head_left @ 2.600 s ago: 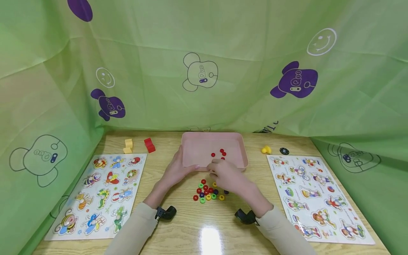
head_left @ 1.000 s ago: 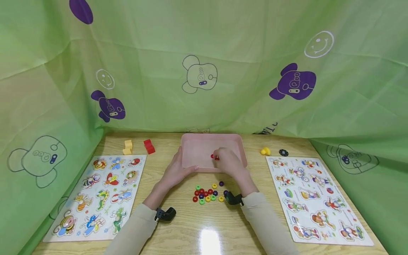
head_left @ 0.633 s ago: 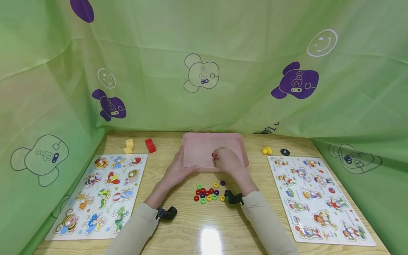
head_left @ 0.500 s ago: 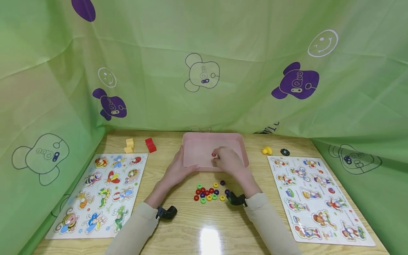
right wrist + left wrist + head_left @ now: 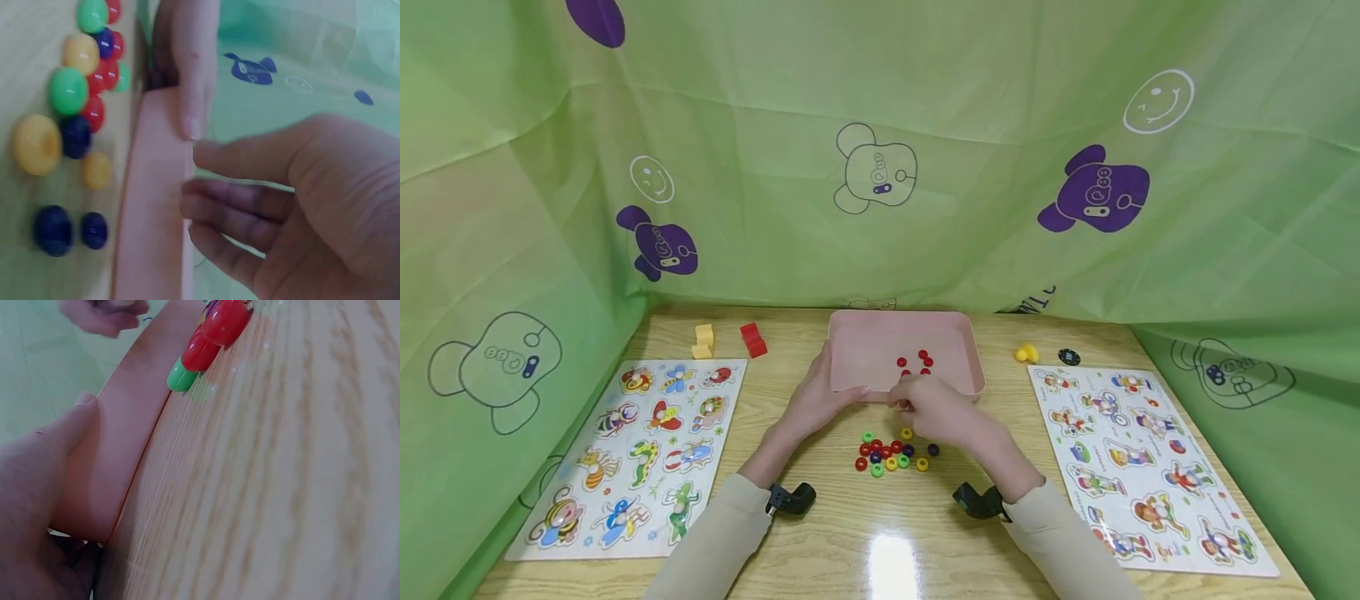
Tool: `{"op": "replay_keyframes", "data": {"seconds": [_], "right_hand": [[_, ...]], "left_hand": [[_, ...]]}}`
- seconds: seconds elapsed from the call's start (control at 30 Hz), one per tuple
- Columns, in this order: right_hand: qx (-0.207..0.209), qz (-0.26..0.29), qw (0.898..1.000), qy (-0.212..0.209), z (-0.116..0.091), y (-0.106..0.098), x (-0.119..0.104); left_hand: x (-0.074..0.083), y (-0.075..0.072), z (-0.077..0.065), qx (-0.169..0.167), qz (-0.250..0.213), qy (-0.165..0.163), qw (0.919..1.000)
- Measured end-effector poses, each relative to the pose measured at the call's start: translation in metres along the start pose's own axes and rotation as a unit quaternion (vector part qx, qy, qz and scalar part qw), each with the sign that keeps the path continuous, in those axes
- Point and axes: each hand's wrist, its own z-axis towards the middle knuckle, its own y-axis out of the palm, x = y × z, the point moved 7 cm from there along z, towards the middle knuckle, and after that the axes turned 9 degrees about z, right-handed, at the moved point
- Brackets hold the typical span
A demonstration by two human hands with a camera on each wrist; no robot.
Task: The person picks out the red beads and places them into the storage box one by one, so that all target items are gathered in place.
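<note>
My left hand (image 5: 816,398) grips the near left corner of a shallow pink tray (image 5: 872,333), with its thumb (image 5: 78,419) along the front wall. Inside the tray lie several red beads (image 5: 922,355), towards its right half. My right hand (image 5: 936,408) hovers over the tray's front edge. Its fingers (image 5: 231,209) are loosely bent, and nothing shows between them and the thumb. On the table in front of the tray lies a loose group of red, green, yellow and purple beads (image 5: 886,452). A purple bead (image 5: 53,230) beneath the right hand shows only in the right wrist view.
An insect puzzle board (image 5: 632,458) lies at left, a figure puzzle board (image 5: 1142,467) at right. Behind them are yellow blocks (image 5: 703,342), a red block (image 5: 752,340), a small yellow piece (image 5: 1026,352) and a black disc (image 5: 1069,357). A green curtain (image 5: 880,250) stands behind the table.
My right hand has come out of the tray back to its front edge. Compared with the earliest frame, one more red bead shows in the tray. The left hand has stayed put.
</note>
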Motion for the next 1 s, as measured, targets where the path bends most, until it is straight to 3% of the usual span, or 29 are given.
{"op": "replay_keyframes", "data": {"seconds": [0.17, 0.33, 0.5, 0.73, 1.0], "right_hand": [[-0.068, 0.005, 0.997, -0.022, -0.010, 0.019, -0.007], [-0.092, -0.016, 0.995, -0.033, -0.014, 0.031, -0.009], [-0.098, -0.040, 0.994, -0.038, -0.013, 0.038, -0.008], [-0.089, -0.053, 0.994, -0.031, -0.013, 0.041, -0.007], [-0.059, -0.031, 0.997, -0.028, -0.007, 0.033, -0.004]], "left_hand": [[0.000, -0.001, 0.000, -0.004, 0.012, -0.018, 0.9998], [-0.001, -0.002, 0.000, -0.001, 0.012, -0.021, 0.9997], [0.000, -0.003, 0.001, 0.008, 0.004, -0.009, 0.9999], [-0.002, 0.000, 0.000, -0.001, 0.011, -0.020, 0.9997], [-0.003, 0.001, -0.002, -0.006, 0.027, -0.033, 0.9991]]}}
